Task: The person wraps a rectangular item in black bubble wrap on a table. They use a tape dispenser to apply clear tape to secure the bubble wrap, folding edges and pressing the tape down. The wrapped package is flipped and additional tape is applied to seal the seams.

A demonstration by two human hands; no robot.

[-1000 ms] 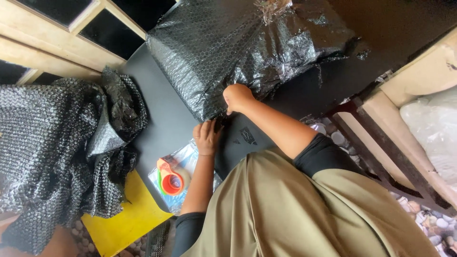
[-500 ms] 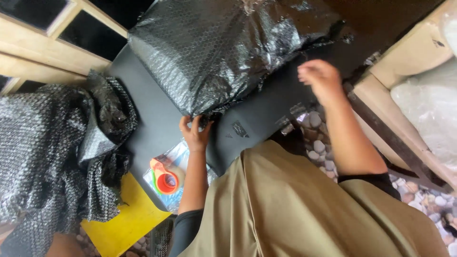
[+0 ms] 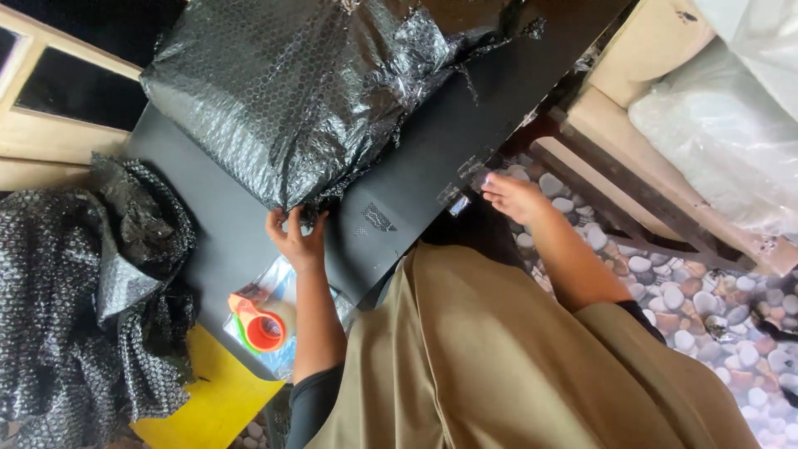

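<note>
A large package wrapped in black bubble wrap (image 3: 291, 91) lies on a dark grey table (image 3: 216, 233). My left hand (image 3: 295, 237) pinches the loose wrap at the package's near corner. My right hand (image 3: 511, 198) is at the table's near edge, with its fingertips at short clear tape strips (image 3: 455, 198) stuck along that edge. Whether it has pinched a strip does not show. An orange and green tape dispenser (image 3: 262, 324) sits on a clear plastic bag beside my left forearm.
A heap of loose black bubble wrap (image 3: 75, 299) fills the left side. A yellow board (image 3: 208, 399) lies under the table's corner. Wooden frames (image 3: 50, 137) stand at the far left, and a wooden bench with clear plastic bags (image 3: 715, 133) at the right. The floor (image 3: 706, 308) is pebbled.
My right hand left the package's corner, swung out to the right, then came down to the tape strips at the table's edge. My left hand has stayed on the wrap's corner.
</note>
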